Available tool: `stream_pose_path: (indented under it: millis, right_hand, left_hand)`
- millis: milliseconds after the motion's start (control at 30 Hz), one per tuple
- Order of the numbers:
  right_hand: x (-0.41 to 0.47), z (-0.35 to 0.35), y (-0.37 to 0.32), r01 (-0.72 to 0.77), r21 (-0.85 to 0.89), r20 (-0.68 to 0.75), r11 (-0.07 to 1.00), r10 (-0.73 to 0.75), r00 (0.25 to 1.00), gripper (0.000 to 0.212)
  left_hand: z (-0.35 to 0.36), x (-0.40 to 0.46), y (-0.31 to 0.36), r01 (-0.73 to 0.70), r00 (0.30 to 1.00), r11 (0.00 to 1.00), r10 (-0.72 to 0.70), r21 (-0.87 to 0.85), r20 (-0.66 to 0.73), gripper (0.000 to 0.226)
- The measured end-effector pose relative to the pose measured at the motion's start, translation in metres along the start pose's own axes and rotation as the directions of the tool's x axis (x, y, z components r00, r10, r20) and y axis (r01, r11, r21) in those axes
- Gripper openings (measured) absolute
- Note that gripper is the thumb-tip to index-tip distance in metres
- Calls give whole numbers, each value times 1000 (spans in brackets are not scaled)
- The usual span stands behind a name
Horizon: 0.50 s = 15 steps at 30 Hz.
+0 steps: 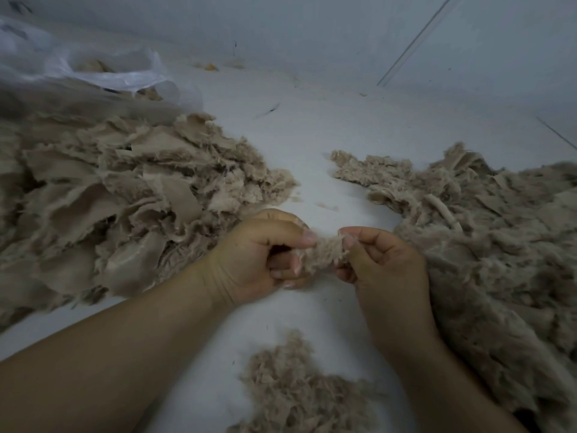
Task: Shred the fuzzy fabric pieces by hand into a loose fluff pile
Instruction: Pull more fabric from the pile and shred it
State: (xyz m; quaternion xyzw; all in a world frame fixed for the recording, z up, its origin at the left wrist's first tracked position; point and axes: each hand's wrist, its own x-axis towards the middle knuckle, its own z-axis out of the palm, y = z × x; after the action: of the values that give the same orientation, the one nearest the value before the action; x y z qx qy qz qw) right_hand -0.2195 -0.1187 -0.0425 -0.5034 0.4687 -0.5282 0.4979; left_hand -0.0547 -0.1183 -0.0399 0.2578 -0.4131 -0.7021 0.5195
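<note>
While both hands worked close together at the middle of the view, a small tuft [326,253] of beige fuzzy fabric was stretched between them, just above the pale floor [327,132]. The left hand [259,260] had its fingers curled in tight, with the thumb pressed over the forefinger to pinch the tuft's left end. The right hand [381,260] pinched the tuft's right end between thumb and curled fingers, so each hand was closed on the same bit of cloth, and the two hands stood only the tuft's width apart. Frayed fibres stuck out above and below the pinch. To the left lay a large heap of pieces [109,195], flat torn scraps with smooth backing showing among the fuzz, reaching from the left edge nearly to the left hand. To the right spread a second mass of fabric [487,239], more matted and stringy, running from the middle of the floor to the right edge and touching the right forearm. Nearest the camera, between the two forearms, sat a small fluff pile [299,392] of loose shredded fibres, apart from both big heaps. A clear plastic bag [103,70] lay crumpled at the upper left behind the heap of pieces, with some beige stuff dimly visible inside it. A grey wall [312,26] rose behind the floor, and a few stray wisps dotted the floor near it.
</note>
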Motion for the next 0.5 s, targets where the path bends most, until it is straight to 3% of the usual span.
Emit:
stream_pose_path:
  millis: [133, 200, 300, 333, 400, 433, 500]
  right_hand:
    - [2, -2, -3, -30, 48, -47, 998, 32, 998, 15]
    - [2, -2, -4, -28, 63, -60, 998, 32, 998, 10]
    - [1, -1, -4, 16, 0, -52, 1000, -16, 999, 9]
    - [0, 0, -4, 24, 2, -52, 1000, -23, 998, 12]
    - [0, 0, -4, 34, 18, -52, 999, -33, 998, 14]
    - [0, 0, -4, 44, 10, -43, 999, -43, 998, 14]
    - [0, 0, -3, 58, -2, -6, 998, -58, 998, 12]
  left_hand:
    - [-7, -4, 12, -4, 989, 1000, 7, -22, 150, 35]
    - [-13, -7, 20, 54, 947, 980, -111, 189, 302, 25]
    - [-11, -10, 27, 62, 843, 789, -369, 612, 390, 29]
    - [-10, -9, 25, 35, 863, 760, -350, 649, 363, 23]
    - [-4, -7, 18, 12, 966, 755, -178, 655, 187, 10]
    - [-2, -6, 12, 4, 997, 765, -51, 644, 54, 21]
    - [0, -1, -1, -60, 976, 744, 184, 666, -118, 29]
